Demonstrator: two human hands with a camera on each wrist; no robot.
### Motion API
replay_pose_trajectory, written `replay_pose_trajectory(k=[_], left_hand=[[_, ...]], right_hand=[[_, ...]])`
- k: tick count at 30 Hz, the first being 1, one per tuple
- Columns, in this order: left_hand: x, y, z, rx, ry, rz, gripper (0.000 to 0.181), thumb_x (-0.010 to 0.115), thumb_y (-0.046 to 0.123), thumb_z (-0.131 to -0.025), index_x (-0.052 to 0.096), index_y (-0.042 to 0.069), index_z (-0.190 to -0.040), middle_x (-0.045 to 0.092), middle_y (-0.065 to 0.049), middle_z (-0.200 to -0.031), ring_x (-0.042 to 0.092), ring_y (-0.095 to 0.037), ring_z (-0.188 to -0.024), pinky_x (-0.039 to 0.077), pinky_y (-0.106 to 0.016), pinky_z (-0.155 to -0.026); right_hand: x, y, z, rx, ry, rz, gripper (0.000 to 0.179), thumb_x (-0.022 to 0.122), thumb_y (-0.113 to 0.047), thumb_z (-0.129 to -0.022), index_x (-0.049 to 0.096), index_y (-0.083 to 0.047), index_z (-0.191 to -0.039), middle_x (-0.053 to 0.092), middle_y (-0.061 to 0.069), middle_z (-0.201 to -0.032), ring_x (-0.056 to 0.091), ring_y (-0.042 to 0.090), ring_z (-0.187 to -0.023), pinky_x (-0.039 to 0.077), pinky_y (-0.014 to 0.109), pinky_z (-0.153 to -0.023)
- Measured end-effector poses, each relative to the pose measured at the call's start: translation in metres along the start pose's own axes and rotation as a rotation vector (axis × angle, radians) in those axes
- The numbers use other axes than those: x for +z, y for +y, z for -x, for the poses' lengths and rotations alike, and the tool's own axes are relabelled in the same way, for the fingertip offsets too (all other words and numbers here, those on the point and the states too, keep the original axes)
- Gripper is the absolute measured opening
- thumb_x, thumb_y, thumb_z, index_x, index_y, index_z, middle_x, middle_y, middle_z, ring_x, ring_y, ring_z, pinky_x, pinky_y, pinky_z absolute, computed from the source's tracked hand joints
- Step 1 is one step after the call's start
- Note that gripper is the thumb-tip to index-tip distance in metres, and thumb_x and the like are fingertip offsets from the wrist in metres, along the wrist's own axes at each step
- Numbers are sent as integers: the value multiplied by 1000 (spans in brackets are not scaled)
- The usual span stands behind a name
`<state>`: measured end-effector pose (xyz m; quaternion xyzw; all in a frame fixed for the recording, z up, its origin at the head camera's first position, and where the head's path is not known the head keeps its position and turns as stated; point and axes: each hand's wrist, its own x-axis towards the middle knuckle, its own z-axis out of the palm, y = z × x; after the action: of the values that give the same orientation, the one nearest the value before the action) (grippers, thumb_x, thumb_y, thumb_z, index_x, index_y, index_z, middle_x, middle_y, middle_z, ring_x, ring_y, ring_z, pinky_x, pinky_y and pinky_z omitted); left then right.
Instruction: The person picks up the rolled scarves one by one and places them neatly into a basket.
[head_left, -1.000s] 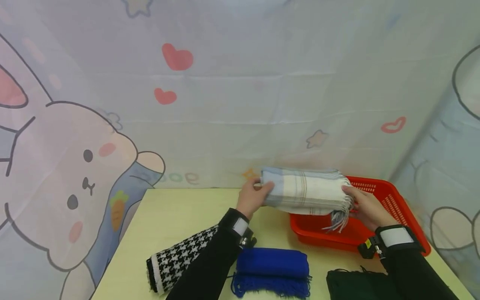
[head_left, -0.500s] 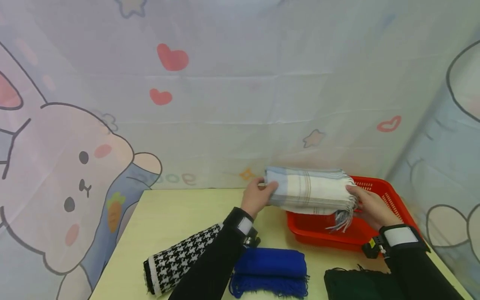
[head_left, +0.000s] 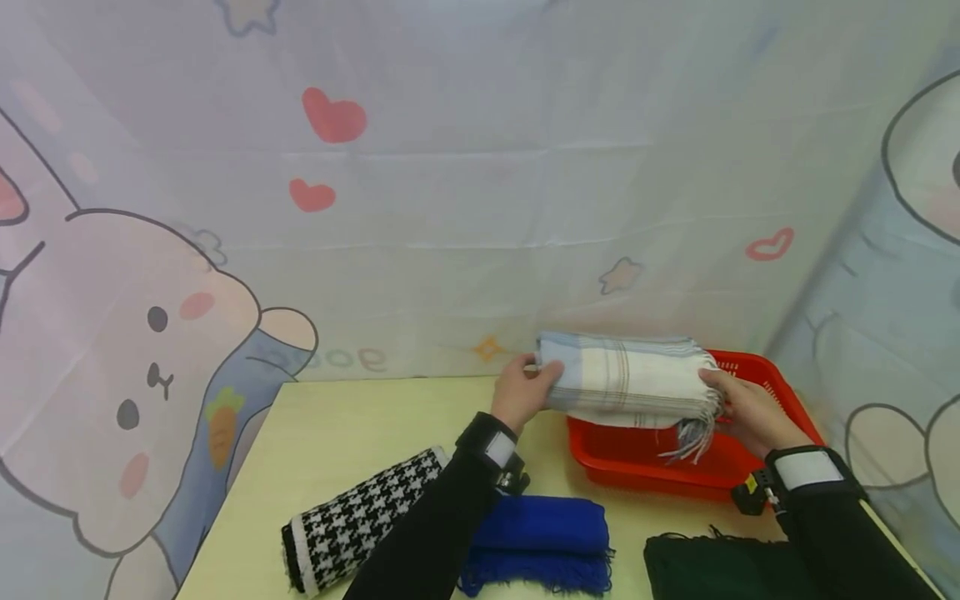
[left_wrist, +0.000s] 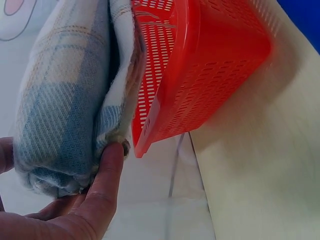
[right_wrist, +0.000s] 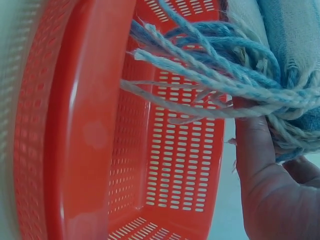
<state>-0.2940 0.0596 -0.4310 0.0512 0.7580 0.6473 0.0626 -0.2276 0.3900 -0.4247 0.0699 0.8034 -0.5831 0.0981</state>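
Pale cloth backdrop (head_left: pixel 480 283), printed with red hearts, stars and a large cartoon rabbit (head_left: pixel 172 325) at left, is hung behind the work surface. Pale yellow, smooth-topped table (head_left: pixel 352 433) is set against it, the far edge being met by the cloth.

One white and light-blue plaid woven scarf (head_left: pixel 630 375), folded into a thick oblong bundle, is held aloft by both hands, its length running left to right. Its left end is gripped by the left hand (head_left: pixel 522 392), the cloth being pinched between thumb and fingers. The fringed right end is gripped likewise by the right hand (head_left: pixel 753 417). Loose twisted fringe (head_left: pixel 693 437) is let hang from that end, over the opening of a red perforated plastic basket (head_left: pixel 652 479) placed at the right of the table. Part of the basket is hidden by the bundle, whose left end is carried past the basket's left side. Whether the rim is touched by the cloth cannot be told.

Three further textiles are laid along the near side. At left, a black-and-white houndstooth bundle (head_left: pixel 360 521) is set at a slant, partly covered by the black left sleeve (head_left: pixel 420 542). Right of it, a folded royal-blue fringed cloth (head_left: pixel 543 525) is placed, its fringe turned to the near side. At near right, a folded dark-green fringed cloth (head_left: pixel 716 567) is partly covered by the black right sleeve (head_left: pixel 832 529) and cut off by the lower frame edge.
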Motion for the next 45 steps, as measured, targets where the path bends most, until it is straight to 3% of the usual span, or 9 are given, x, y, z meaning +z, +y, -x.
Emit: replay_pose_trajectory(k=[11, 19, 22, 28, 32, 40, 45], left_hand=[[11, 2, -1, 2, -8, -10, 58, 74, 35, -100, 60, -3, -143, 70, -26, -130, 72, -31, -106, 66, -38, -78], [18, 4, -1, -7, -30, 2, 58, 74, 33, -101, 59, -3, -144, 71, -26, -128, 72, -29, -102, 66, -38, -77], [20, 4, -1, -5, -31, -5, 57, 74, 34, -101, 60, -3, -143, 71, -25, -127, 72, -29, -101, 66, -38, -78], [28, 5, -3, 10, -15, -63, 56, 73, 36, -100, 63, -2, -140, 72, -23, -126, 71, -28, -103, 64, -41, -83], [34, 5, -4, 30, -12, -83, 53, 71, 35, -101, 65, -3, -137, 73, -22, -125, 71, -29, -105, 63, -44, -88], [45, 7, -5, 19, -16, -103, 49, 67, 33, -104, 66, -2, -137, 73, -20, -125, 70, -31, -108, 61, -48, -95], [49, 4, -5, 5, -12, -140, 49, 65, 35, -105, 65, -1, -138, 72, -20, -129, 67, -31, -111, 58, -51, -99]], right_hand=[[-8, 4, 4, 0, 15, 29, 88, 32, -58, -114, 7, 6, -168, 29, 38, -160, 48, 40, -127, 61, 37, -96], [-14, 6, 7, 15, 23, 32, 94, 33, -62, -112, 3, 8, -168, 24, 37, -164, 44, 46, -134, 56, 50, -108], [-15, 7, 8, 10, 22, 34, 94, 34, -62, -112, 4, 8, -167, 25, 37, -164, 45, 44, -134, 57, 48, -106], [-21, 8, 10, -6, 28, 48, 91, 33, -60, -113, 12, 11, -166, 35, 35, -156, 55, 28, -119, 62, 35, -93], [-26, 8, 12, 17, 39, 33, 92, 33, -60, -113, 10, 13, -165, 33, 35, -156, 54, 27, -117, 62, 30, -89], [-34, 10, 13, 35, 29, 59, 90, 29, -57, -114, 11, 15, -163, 32, 38, -156, 54, 28, -119, 62, 38, -94], [-37, 12, 12, 38, 18, 61, 89, 28, -57, -114, 9, 15, -164, 27, 40, -159, 49, 38, -128, 60, 46, -102]])
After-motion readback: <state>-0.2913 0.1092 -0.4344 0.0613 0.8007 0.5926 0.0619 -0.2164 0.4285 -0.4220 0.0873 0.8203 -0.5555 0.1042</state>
